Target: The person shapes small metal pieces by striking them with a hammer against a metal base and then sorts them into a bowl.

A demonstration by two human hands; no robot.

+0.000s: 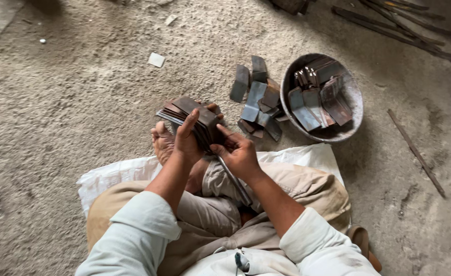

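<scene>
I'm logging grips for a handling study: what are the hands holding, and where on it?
Both hold a stack of flat metal plates: the left hand wraps its near end, and the right hand pinches its right edge.

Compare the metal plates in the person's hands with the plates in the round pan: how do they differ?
The held plates are squared up into a tight, even stack, gripped by the left hand and right hand; the plates in the pan lean loosely at mixed angles. The held plates are lifted above the lap; those in the pan rest on the floor. Both look like flat, dark, rusty rectangular pieces.
</scene>
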